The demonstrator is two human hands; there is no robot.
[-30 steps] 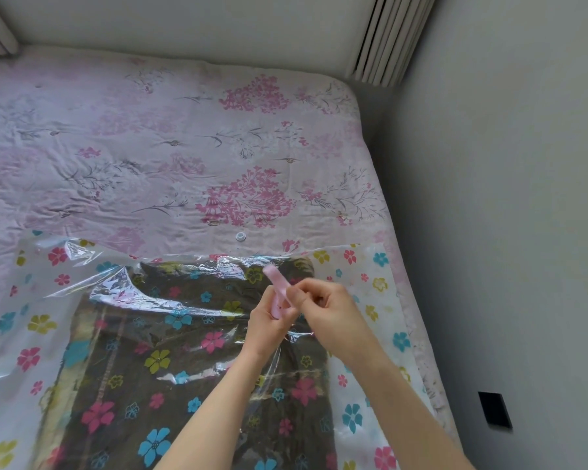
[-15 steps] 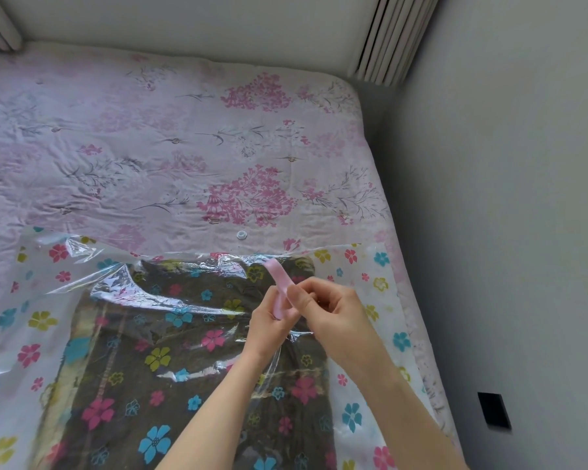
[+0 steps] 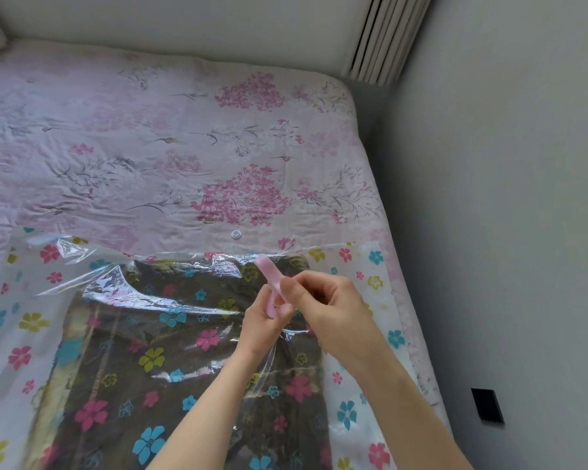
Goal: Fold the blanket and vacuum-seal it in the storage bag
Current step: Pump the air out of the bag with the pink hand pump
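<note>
A clear storage bag (image 3: 31, 320) printed with coloured flowers lies flat on the bed, and a dark folded blanket (image 3: 190, 361) shows through it. Above the bag's far right part, my left hand (image 3: 263, 325) and my right hand (image 3: 323, 300) meet around a small pink plastic clip (image 3: 267, 271). My left hand grips its lower end; my right thumb and fingers pinch its middle. The clip's upper end sticks out toward the bag's far edge. A small round white valve cap (image 3: 235, 234) lies on the bedspread just beyond the bag.
The bed carries a pink floral bedspread (image 3: 150, 147). A grey wall (image 3: 506, 232) runs close along the bed's right side, with a black square socket (image 3: 487, 406) low on it. A white ribbed radiator (image 3: 384, 35) stands at the far right corner.
Both hands stay together on the pink clip; they have shifted only slightly, and my right fingers have adjusted their pinch on it.
</note>
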